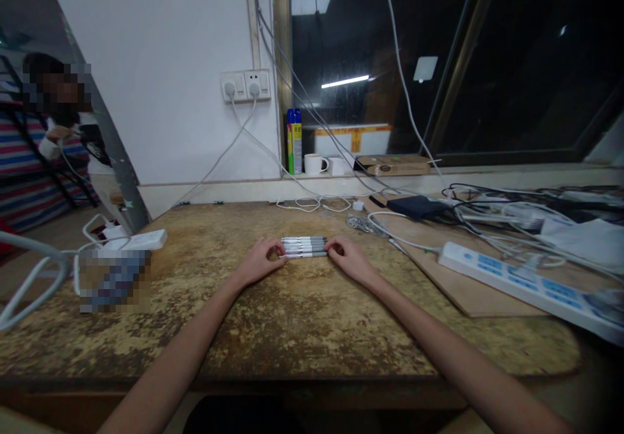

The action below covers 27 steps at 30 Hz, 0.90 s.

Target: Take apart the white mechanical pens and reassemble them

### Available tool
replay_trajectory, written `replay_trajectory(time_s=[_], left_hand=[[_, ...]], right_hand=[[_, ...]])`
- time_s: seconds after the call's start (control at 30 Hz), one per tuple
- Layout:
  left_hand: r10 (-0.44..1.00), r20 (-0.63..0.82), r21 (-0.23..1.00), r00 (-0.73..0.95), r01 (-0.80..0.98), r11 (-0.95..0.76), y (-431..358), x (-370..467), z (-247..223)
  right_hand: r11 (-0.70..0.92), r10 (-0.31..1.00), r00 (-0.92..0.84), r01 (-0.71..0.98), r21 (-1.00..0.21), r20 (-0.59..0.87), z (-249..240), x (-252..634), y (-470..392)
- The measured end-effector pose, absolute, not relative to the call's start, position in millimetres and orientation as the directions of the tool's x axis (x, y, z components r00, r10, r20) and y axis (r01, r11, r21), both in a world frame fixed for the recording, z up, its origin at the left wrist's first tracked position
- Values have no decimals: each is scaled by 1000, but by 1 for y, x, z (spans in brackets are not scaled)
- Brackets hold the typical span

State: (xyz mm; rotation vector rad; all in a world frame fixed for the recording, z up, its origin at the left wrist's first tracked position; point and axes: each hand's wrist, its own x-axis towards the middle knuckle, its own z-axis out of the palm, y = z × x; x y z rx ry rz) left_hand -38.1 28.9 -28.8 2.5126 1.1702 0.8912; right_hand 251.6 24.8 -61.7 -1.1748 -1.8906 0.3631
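Several grey and white pens (305,247) lie side by side in a compact row on the worn wooden table (273,323). At the row's left end, my left hand (260,260) has its thumb and index finger curled against the pen ends. My right hand (347,257) touches the opposite end in the same way, its thumb and index finger bent round. Both hands rest on the tabletop, with the pens held between them.
A white power strip (531,286) and tangled cables lie on a brown board (468,284) at the right. Another white strip (141,242) is at the left. A spray can (294,141) and mug (314,164) stand on the windowsill. A person (73,122) is at far left.
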Motion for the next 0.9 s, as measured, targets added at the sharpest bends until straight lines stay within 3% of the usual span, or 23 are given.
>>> replay_trajectory(time_s=[0.37,0.6,0.73,0.9], left_hand=[[712,429,304,556,653,-693,17,-35,-16],[625,446,117,640,651,-750,8,-10,2],[639,445,107,628,671,-734,17,2,8],[613,456,52,645,668,-742,24,6,15]], right_hand=[[622,756,-355,652,-434,550,-50,254,14],[634,749,-318,599,-489,581,-35,250,16],[632,750,-310,595,-496,585,-26,246,20],[633,729,-395,700,-330,559,-16,241,21]])
